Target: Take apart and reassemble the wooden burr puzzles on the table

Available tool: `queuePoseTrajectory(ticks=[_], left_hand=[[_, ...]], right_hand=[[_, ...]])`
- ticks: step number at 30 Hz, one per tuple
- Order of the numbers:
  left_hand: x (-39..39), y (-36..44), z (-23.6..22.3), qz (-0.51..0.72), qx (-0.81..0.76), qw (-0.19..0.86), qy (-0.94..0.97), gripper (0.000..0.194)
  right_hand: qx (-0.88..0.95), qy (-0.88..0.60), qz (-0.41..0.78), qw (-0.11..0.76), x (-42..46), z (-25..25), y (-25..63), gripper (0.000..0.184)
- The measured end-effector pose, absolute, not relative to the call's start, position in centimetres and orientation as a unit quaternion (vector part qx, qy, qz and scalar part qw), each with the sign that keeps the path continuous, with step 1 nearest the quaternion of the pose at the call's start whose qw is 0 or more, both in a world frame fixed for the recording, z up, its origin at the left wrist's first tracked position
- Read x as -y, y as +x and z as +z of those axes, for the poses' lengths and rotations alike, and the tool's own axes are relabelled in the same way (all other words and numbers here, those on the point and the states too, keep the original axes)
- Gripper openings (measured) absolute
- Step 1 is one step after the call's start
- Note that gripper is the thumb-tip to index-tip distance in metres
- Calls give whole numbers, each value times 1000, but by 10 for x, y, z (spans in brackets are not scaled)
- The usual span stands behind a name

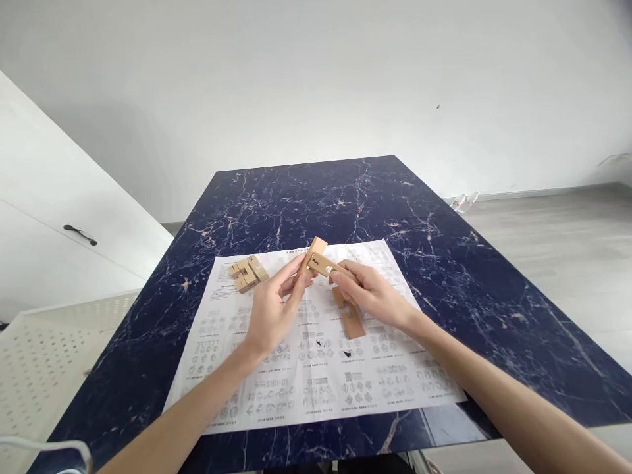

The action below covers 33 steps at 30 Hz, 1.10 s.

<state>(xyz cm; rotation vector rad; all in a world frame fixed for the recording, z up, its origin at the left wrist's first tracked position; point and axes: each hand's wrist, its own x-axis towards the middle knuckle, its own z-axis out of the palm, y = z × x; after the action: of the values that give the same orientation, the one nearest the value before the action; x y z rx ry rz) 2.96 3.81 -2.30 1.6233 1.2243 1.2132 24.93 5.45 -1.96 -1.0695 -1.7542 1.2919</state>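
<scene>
My left hand (274, 309) pinches a wooden puzzle piece (317, 245) that tilts up and away. A second wooden puzzle piece (322, 264), with a dark mark and a notch near one end, is gripped by the fingers of my right hand (370, 291). The two pieces touch and cross at an angle; whether they interlock I cannot tell. Partly under my right hand, a notched wooden piece (353, 324) lies on the printed sheet (291, 401). Left of my left hand sits a group of wooden pieces (245, 274), some bearing dark marks.
The sheet, covered in small line diagrams, lies on a dark blue marble-patterned table (306, 197). A white cabinet (59, 178) with a black handle and a perforated pale panel (54, 355) are at the left. A white cable (44, 446) shows at lower left.
</scene>
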Motion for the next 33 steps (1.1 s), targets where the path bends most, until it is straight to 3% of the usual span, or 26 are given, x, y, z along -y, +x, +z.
queuePoseTrajectory(ticks=[15,18,26,33], left_hand=[[-35,28,-26,450,-450,155,756,42],[-32,29,-24,447,-449,186,751,44],[-29,32,-5,432,-488,415,635,50],[-32,29,-1,417,-448,523,593,49]], right_hand=[[693,-429,481,322,-50,-15,250,40],[693,-421,488,324,-49,-15,251,42],[674,-372,554,318,-46,-17,249,45],[692,-396,527,292,-44,-17,250,45]])
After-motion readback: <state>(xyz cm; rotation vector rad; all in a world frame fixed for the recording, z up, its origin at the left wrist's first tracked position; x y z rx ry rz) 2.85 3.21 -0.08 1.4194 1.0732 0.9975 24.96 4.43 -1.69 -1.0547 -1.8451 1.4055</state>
